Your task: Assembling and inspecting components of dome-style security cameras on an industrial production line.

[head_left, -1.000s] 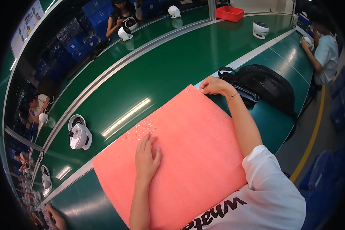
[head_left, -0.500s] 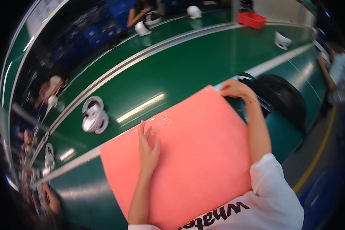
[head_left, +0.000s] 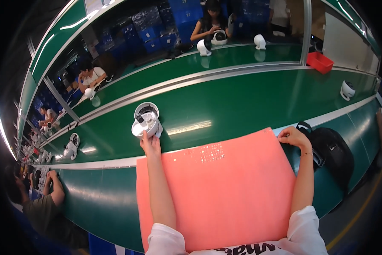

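Left to right. Far left, a co-worker's arm (head_left: 55,193) rests on the desk (head_left: 101,199); another white unit (head_left: 71,146) sits on the green belt (head_left: 242,102) past it.

Left hand (head_left: 150,144): arm fully stretched over the pink foam sheet (head_left: 216,191), fingertips touching the near rim of the white round housing (head_left: 146,120) on the belt. Fingers look loosely curled against it, not wrapped around; can't tell if it's actually gripped.

Housing: looks like a hard plastic shell, open top with small parts inside. Judging rigid, light, smooth-sided, so a bit slippery. Best hold is probably around the outer wall or rim, not the internals.

Small scatter of tiny pale bits (head_left: 212,152) lies on the sheet near its far edge.

Right hand (head_left: 293,137): curled at the sheet's far right corner, fingers bent on the edge, next to the black bag (head_left: 333,153).

Versus half a second ago: left hand was flat on the sheet, now it's off it and out at the housing, which has come along the belt to sit right in front. Right hand unchanged at the corner.
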